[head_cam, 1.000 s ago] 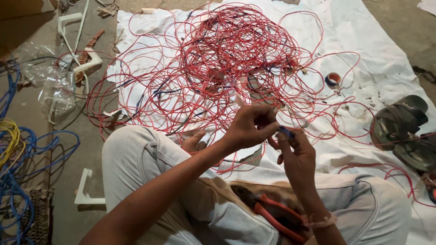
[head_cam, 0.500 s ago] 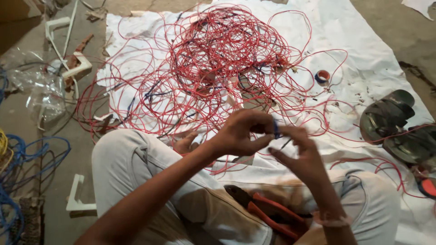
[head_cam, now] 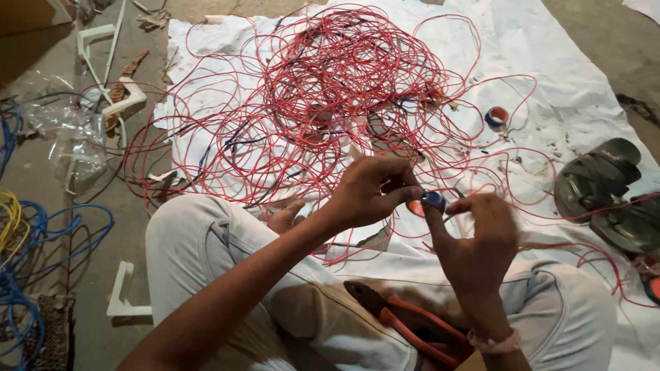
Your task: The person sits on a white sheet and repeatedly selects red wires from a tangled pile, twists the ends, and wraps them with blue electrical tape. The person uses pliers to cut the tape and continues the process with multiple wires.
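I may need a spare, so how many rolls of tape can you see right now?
2. One blue roll of tape is pinched between the left hand and right hand. A second roll lies on the white sheet, right of the red wire tangle, which may hide more.

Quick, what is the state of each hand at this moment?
Left hand: closed, pinching a small blue roll of tape.
Right hand: partly closed, fingers at the same tape roll; firm grip cannot be told.

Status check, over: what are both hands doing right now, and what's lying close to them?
Left hand and right hand pinch a small blue tape roll. Red wire tangle just beyond. Red-handled pliers on lap.
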